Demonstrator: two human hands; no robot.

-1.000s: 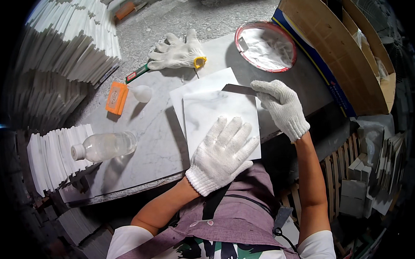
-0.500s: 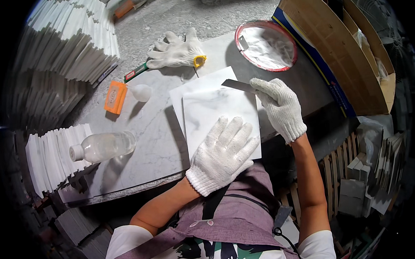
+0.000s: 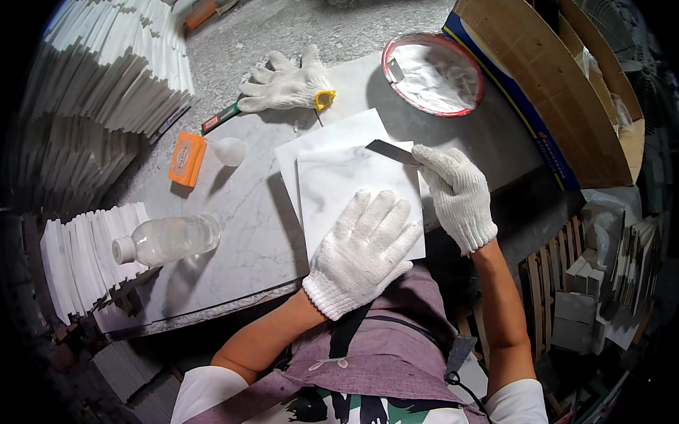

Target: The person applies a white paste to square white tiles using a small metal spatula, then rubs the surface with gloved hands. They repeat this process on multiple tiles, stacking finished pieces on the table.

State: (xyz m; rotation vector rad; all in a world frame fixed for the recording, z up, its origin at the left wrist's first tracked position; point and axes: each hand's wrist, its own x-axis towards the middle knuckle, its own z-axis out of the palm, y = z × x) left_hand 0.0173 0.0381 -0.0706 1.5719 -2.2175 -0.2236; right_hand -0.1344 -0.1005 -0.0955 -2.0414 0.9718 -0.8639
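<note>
My left hand (image 3: 365, 252), in a white knit glove, lies flat on a square white marble tile (image 3: 331, 179) with faint grey veins, its fingers stretched out. A second white tile (image 3: 366, 123) sits askew beneath that one, its far corner and left edge showing. In my right hand (image 3: 456, 197), gloved too, a thin flat metal blade (image 3: 390, 152) is pinched between thumb and fingers. The blade points left over the tile's far right corner; whether it touches the surface I cannot tell.
Beyond the tiles are a spare white glove (image 3: 283, 87) and a red-rimmed bowl (image 3: 439, 78) with white material. A clear bottle (image 3: 172, 240) and an orange box (image 3: 186, 159) lie left. Stacked tiles (image 3: 110, 63) rise far left; a cardboard box (image 3: 544, 78) stands right.
My right hand has moved slightly toward me, and the blade has come down with it, tilting more steeply. My left hand stays on the tile.
</note>
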